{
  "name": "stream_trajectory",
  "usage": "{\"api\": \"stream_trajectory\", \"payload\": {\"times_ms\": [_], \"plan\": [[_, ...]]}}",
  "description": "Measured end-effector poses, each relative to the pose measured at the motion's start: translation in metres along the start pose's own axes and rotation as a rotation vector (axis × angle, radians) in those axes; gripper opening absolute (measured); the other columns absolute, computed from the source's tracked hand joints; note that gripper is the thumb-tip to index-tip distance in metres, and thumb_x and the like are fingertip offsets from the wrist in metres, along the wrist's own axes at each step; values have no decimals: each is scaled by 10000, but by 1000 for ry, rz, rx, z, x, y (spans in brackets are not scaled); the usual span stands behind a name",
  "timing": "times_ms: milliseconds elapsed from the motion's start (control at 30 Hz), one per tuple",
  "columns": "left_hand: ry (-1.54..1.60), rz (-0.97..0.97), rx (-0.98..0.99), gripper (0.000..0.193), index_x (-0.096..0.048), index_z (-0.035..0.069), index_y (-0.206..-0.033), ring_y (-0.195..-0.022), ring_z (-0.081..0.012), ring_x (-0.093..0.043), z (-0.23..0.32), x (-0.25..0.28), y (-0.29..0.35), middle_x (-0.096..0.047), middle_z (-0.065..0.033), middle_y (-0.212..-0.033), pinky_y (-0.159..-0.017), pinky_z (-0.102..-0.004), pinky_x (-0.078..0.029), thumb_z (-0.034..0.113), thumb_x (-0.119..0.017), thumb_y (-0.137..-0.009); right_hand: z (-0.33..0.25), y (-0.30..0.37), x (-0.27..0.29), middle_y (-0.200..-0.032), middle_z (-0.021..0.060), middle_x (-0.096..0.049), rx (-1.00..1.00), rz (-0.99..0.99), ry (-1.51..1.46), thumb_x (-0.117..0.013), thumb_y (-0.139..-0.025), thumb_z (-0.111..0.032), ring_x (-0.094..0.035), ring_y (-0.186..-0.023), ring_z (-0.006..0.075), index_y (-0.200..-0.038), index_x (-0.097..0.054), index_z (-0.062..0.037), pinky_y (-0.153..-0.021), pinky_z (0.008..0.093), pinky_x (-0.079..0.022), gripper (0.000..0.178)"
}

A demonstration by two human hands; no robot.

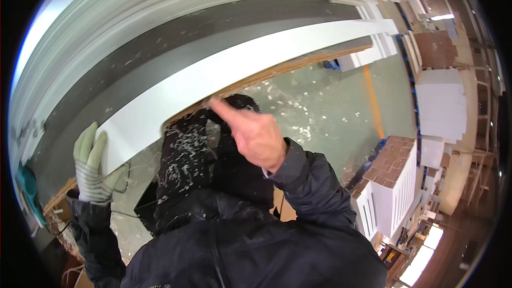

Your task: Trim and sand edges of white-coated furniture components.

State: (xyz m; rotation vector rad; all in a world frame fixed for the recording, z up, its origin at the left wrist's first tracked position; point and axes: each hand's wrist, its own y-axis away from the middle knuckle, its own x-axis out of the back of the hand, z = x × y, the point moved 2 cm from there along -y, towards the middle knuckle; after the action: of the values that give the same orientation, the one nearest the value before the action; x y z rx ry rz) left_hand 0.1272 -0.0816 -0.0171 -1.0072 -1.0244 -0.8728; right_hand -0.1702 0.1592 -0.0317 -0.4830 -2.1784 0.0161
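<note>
Gloved left hand [92, 168] gripping the end of a long white board [213, 74], bare right hand [257, 137] with index finger [225, 112] at its near edge, dark grey surface [176, 37] beneath, white mouldings [160, 0] behind, pale shavings [186, 154] over black trousers [237, 168] and green floor [346, 109]

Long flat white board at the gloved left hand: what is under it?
A dark grey worktop shows past its far side, and a rough brown worktop edge along part of its near side. Whatever the white board directly covers cannot be seen.
</note>
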Motion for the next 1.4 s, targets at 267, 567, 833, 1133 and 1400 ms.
{"api": "stream_trajectory", "payload": {"times_ms": [267,567,833,1133,1400], "plan": [[39,49,34,805,-571,85,-1358,-1286,-410,-493,16,-4,-16,-510,-205,-1446,-1066,-503,-406,414,-832,-671,58,-13,47,-858,172,-726,-434,336,83,-530,-873,61,-653,-593,207,-1402,-591,-110,-565,351,-530,560],[59,68,62,823,-593,90,-1322,-1269,-410,-507,15,-7,-17,-527,-205,-1427,-1058,-503,-417,234,-893,-570,-41,-10,-47,-824,163,-695,-48,137,-314,-584,-875,66,-660,-646,213,-1378,-594,-65,-607,335,-553,520],[65,88,59,765,-613,112,-1319,-1272,-404,-494,22,-17,-25,-527,-227,-1407,-1059,-520,-404,351,-875,-640,-33,-15,-31,-770,162,-636,128,-10,-251,-579,-807,98,-630,-626,302,-1335,-637,-109,-609,384,-523,570],[233,65,62,633,-639,109,-1321,-1333,-404,-461,24,-21,-41,-501,-217,-1455,-1099,-494,-394,349,-831,-768,-52,9,-56,-832,130,-674,-174,275,-265,-557,-973,28,-616,-652,133,-1376,-609,-80,-617,280,-514,420],[683,-451,329,298,-711,70,-1205,-1072,-267,-608,-5,11,-82,-628,-128,-1194,-952,-353,-496,107,-705,-909,-122,-2,-121,-925,171,-639,34,146,-60,-591,-858,59,-647,-731,339,-1434,-527,-84,-674,440,-542,597]]}}
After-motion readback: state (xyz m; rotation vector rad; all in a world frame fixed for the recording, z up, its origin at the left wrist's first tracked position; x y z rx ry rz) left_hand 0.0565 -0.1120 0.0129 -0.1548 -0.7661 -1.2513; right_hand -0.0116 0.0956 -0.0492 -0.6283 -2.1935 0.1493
